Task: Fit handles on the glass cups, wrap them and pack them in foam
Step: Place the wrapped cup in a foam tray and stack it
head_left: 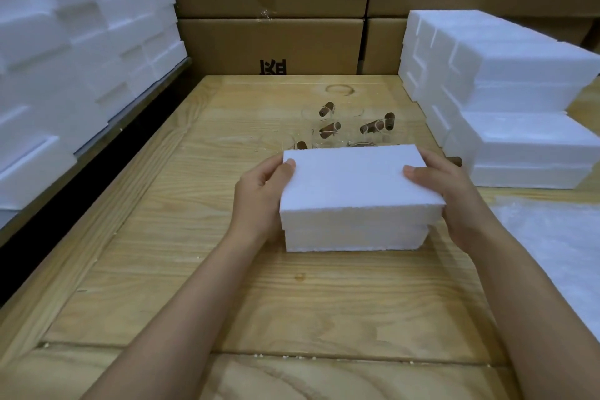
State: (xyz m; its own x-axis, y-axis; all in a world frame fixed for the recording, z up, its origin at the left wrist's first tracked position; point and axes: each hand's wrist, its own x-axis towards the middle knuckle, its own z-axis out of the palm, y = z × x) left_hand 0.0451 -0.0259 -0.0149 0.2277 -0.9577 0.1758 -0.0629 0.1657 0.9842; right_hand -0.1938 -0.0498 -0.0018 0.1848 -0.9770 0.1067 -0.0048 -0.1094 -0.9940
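Both bare forearms reach forward to the box (354, 185), 1 on each side of it, and draw closer together toward it. The left hand (258, 201) grips the box's left side, with its thumb flat on the top near the far left corner and its fingers hidden behind the side. The right hand (454, 201) grips the right side, with its thumb on the top at the right edge and its fingers out of sight.

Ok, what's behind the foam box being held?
Clear glass cups with brown handles sit on the wooden table behind it; the foam box covers the nearest ones' lower parts.
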